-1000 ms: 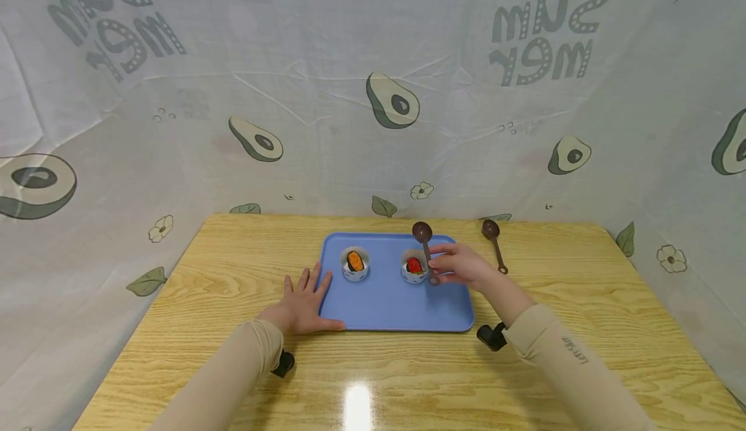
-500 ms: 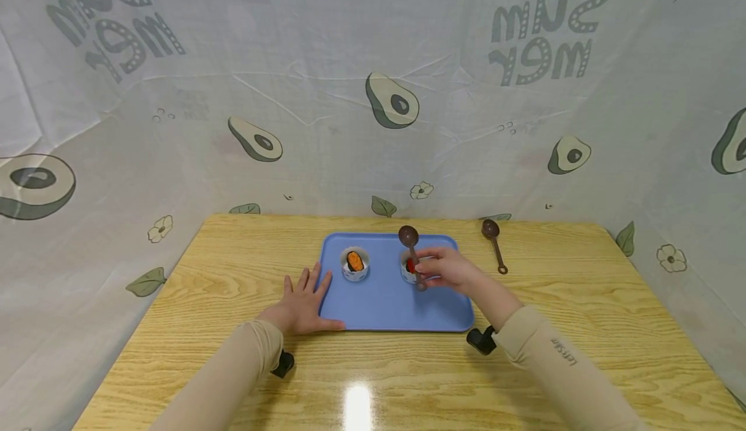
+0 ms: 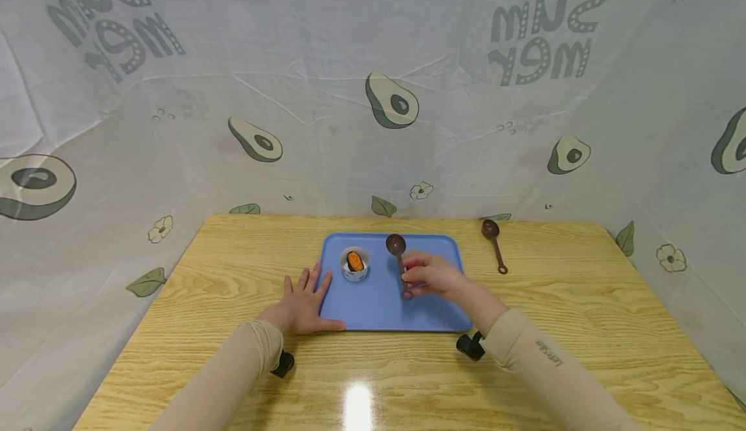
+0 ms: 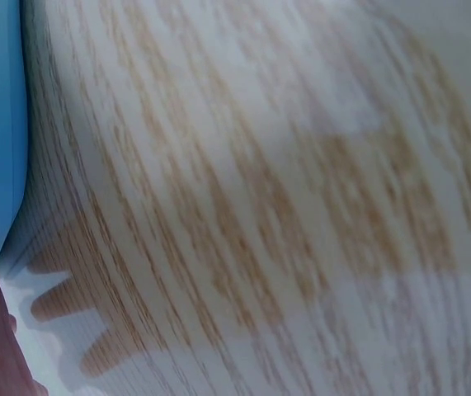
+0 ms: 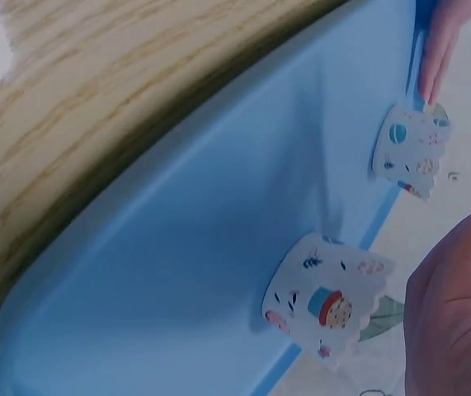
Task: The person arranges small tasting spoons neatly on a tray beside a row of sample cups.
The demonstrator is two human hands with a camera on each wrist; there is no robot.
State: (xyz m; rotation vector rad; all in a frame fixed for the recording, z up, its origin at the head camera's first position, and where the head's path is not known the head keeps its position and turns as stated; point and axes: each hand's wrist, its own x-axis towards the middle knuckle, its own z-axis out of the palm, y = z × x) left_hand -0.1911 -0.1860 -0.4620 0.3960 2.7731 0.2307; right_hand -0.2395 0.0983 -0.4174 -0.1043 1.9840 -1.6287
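Evidently the right hand (image 3: pixel 434 276) pinches the spoon (image 3: pixel 400 263), apart from the splayed left hand (image 3: pixel 303 307).

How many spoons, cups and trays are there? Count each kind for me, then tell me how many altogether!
Brown spoons: 2 (one held in the right hand, one lying on the table)
Patterned cups: 2 (both on the tray)
Blue tray: 1
Total: 5
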